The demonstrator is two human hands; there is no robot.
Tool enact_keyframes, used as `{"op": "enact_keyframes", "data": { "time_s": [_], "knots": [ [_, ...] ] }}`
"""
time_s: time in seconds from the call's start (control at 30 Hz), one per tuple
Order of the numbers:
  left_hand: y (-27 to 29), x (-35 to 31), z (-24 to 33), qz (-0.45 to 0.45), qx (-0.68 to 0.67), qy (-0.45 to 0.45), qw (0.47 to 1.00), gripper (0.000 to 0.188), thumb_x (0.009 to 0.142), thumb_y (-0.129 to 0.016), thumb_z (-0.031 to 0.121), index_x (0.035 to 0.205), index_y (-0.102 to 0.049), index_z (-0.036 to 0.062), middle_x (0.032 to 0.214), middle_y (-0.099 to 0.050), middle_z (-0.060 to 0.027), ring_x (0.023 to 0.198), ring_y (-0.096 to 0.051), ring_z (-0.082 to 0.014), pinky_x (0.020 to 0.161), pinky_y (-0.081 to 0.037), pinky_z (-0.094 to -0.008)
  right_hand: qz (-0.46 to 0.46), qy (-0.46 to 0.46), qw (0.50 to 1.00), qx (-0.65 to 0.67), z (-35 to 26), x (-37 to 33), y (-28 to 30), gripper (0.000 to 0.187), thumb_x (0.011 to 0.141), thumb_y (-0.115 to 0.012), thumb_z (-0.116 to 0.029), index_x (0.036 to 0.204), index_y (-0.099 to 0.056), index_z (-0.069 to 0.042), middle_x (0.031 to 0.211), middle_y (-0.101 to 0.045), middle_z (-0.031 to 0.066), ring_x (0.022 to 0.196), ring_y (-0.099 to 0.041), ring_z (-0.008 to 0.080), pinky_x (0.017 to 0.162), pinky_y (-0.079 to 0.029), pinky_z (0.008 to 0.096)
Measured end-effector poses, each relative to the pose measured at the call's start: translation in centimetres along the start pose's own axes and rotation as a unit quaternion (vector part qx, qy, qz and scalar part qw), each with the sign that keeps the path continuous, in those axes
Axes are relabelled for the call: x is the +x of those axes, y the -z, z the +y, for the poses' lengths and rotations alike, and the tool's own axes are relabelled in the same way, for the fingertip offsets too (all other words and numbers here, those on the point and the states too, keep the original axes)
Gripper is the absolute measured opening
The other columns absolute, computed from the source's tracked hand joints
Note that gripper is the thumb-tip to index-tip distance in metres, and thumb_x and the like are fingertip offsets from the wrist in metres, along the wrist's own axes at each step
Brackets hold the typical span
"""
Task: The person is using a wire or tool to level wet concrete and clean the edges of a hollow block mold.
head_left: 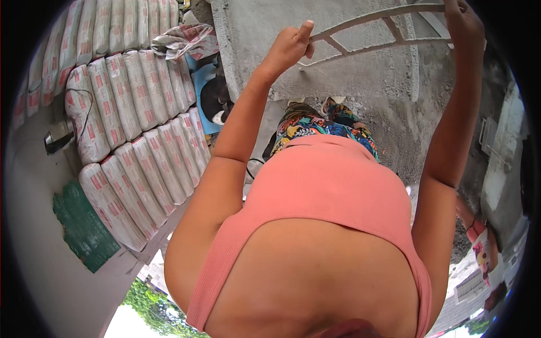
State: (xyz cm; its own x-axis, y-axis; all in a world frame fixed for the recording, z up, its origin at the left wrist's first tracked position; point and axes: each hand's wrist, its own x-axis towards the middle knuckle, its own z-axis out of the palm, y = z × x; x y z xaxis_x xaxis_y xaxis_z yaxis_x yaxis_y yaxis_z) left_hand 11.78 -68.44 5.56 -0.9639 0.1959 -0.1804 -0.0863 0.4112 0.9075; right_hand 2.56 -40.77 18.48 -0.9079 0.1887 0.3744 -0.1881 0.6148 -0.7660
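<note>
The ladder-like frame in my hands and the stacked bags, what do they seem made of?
The frame: likely metal, dull and grey-coated, judging by slim bars; wood is possible. The stacked bags: paper or plastic perhaps, matte, from their creased, printed surfaces.

I see a grey ladder-like frame [393, 30]; two rails joined by crosspieces; it spans sideways over a grey slab [344, 76].

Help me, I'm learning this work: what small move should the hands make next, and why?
Probably ease the ladder-like frame a little to the left: the left hand and the right hand both hold it, its right part reaches past the right edge of the grey slab, and bare slab shows beyond its left end. I can't tell whether it touches the slab.
</note>
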Motion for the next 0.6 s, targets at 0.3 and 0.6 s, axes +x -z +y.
{"op": "enact_keyframes", "data": {
  "time_s": [0.3, 0.6],
  "knots": [
    [-3.4, -1.9, 0.3, 0.154, 0.068, 0.023, 0.985, 0.063, 0.09, -0.036, 0.049, 0.05, -0.059, 0.0068, 0.047, -0.055, -0.0082, 0.045, -0.055, -0.0253, 0.049, -0.044, -0.0372, -0.385, 0.02, 0.917, 0.104, 4.7, -2.0, 8.0, 0.024, 0.091, -0.054, -0.027, 0.078, -0.042, -0.011, 0.059, -0.038, -0.0049, 0.05, -0.033, 0.0021, 0.046, -0.025, 0.0187],
    [-5.7, -1.0, 1.4, 0.16, 0.224, -0.112, 0.955, 0.055, 0.089, -0.04, 0.041, 0.045, -0.052, 0.0098, 0.043, -0.048, -0.0078, 0.04, -0.049, -0.0277, 0.038, -0.037, -0.0367, -0.317, -0.242, 0.867, 0.298, 10.0, -8.0, 9.8, 0.012, 0.091, -0.053, -0.018, 0.088, -0.048, -0.007, 0.057, -0.031, -0.0059, 0.047, -0.025, 0.0015, 0.043, -0.018, 0.0197]
  ]
}}
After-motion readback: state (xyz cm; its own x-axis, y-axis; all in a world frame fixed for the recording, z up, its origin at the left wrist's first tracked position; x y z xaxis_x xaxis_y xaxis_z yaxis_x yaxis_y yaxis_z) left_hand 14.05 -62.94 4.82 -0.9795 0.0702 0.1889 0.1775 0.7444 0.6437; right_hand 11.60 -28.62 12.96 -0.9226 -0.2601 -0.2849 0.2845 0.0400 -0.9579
